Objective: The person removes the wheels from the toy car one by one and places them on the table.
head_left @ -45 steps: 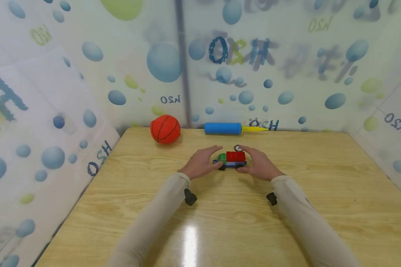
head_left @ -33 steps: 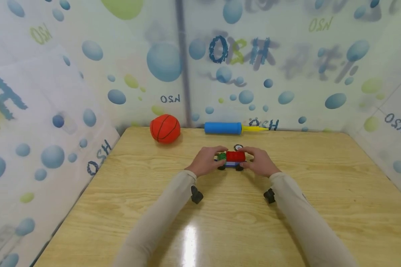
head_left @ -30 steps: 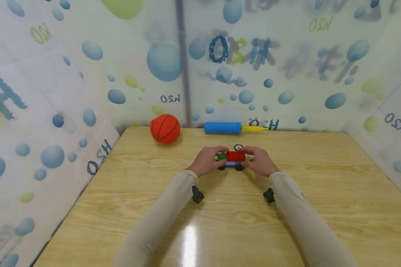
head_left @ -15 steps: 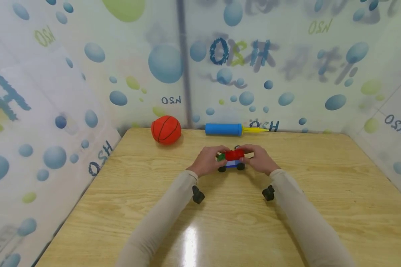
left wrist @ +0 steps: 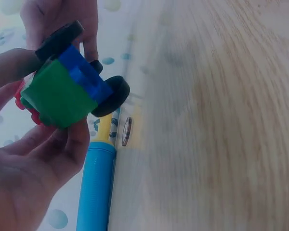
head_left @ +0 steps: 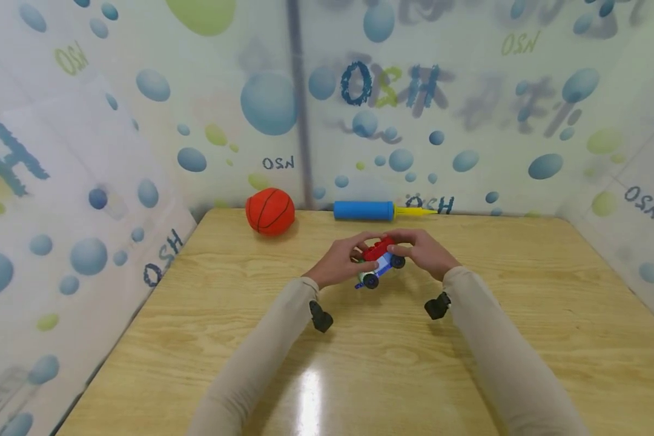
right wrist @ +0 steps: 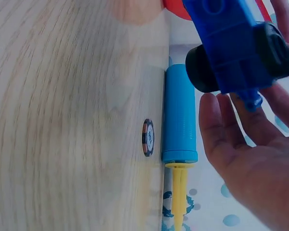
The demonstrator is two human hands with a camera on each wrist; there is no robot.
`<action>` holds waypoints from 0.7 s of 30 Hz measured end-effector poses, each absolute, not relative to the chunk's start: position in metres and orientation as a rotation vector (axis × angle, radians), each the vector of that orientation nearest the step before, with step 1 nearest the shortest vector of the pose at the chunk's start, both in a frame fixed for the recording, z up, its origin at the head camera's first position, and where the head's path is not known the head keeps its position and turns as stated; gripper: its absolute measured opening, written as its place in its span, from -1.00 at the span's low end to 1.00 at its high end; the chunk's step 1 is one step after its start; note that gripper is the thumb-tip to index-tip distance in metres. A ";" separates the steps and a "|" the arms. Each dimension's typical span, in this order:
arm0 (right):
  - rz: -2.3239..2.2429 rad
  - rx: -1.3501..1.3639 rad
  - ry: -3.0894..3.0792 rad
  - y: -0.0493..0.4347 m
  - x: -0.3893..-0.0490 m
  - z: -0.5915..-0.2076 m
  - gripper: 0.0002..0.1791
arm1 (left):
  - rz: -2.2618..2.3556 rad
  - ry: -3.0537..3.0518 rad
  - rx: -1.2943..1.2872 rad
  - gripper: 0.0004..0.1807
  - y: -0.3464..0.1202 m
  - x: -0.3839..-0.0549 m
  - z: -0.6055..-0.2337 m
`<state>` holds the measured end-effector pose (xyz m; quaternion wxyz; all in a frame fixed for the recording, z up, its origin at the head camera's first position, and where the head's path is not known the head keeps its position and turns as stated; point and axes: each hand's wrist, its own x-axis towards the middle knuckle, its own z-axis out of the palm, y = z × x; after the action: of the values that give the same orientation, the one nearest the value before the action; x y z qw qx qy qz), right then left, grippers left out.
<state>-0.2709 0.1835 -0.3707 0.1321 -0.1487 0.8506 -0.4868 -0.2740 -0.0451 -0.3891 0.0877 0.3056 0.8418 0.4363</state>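
A toy block truck (head_left: pixel 378 249) hangs just over the table between both hands, tilted with its cab end lower. Its load is red, its base blue and white, its wheels black. My left hand (head_left: pixel 338 261) pinches the cab end, thumb on the near side. At the raised rear end, my right hand (head_left: pixel 426 253) grips it between thumb and fingers. The left wrist view shows the green cab (left wrist: pixel 60 94) with fingers about it. From the right wrist, the blue underside (right wrist: pixel 229 45) is visible. A poker chip (right wrist: pixel 148 137) lies on the table beyond the truck, hidden in the head view.
Along the back edge of the wooden table (head_left: pixel 370 363) lie a red basketball (head_left: pixel 270 212) and, right of it, a blue hand pump (head_left: pixel 363 211) with a yellow nozzle. Patterned walls (head_left: pixel 469 91) rise behind and at both sides.
Both hands have closed in on the toy truck and taken hold of it. It has come up off the table and tilted, rear end up and cab end down.
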 end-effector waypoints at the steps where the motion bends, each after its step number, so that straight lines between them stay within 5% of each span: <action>1: -1.415 -0.428 2.467 0.183 -0.271 -0.370 -0.49 | 1.308 2.483 0.920 -0.36 -0.045 -0.273 -0.389; 21: -1.577 -0.510 2.610 0.188 -0.253 -0.376 -0.59 | 1.531 2.383 0.755 -0.49 -0.053 -0.269 -0.389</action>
<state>-0.2529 0.1877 -0.3764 0.0249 -0.1649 0.8439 -0.5099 -0.2691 -0.0530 -0.3889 0.1048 0.2561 0.8085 0.5193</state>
